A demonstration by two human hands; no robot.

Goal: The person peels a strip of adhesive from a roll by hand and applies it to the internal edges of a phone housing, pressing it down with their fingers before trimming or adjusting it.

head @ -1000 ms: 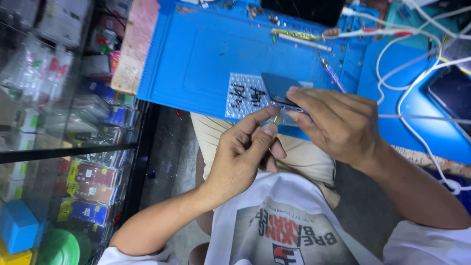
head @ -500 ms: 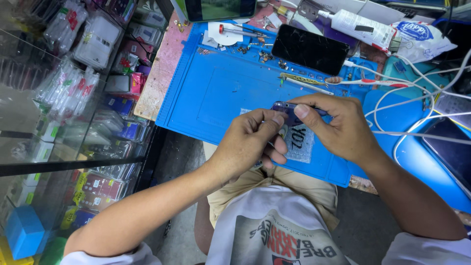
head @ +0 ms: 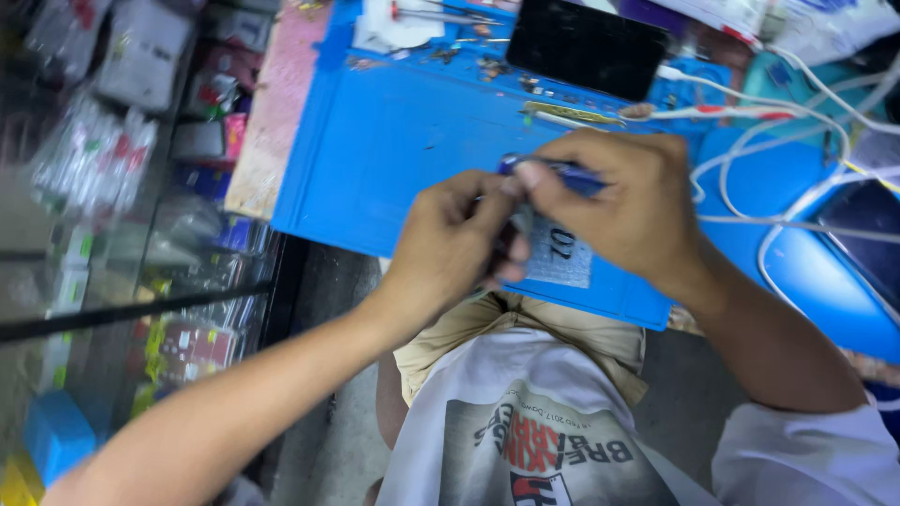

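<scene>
Your left hand point(head: 450, 248) and right hand point(head: 628, 211) meet over the near edge of the blue work mat point(head: 394, 150), fingers touching each other. Right fingers are pinched shut on a small blue-handled tool point(head: 562, 175), thumb on top; its tip runs left toward the left fingertips. Left fingers are curled closed around a small dark part point(head: 511, 258), mostly hidden; what it is cannot be told. Just under both hands, a grey patterned card point(head: 561, 258) lies on the mat close to its near edge.

The mat's near edge runs on a slant from lower left of the hands to beneath your right wrist; past it is your lap. Open mat lies left of the hands, bare as far as the mat's left border, where a pink strip of bench point(head: 277, 103) shows.

Far side is crowded: a dark phone point(head: 586, 47), screen up, sits well apart from the hands at the mat's back edge, with tweezers point(head: 572, 114) and small loose bits between. White cables point(head: 797, 141) loop on the right, passing near your right hand. A second dark screen point(head: 872, 234) lies at the far right edge. Left of the bench, a glass case point(head: 122, 187) holds packaged goods.
</scene>
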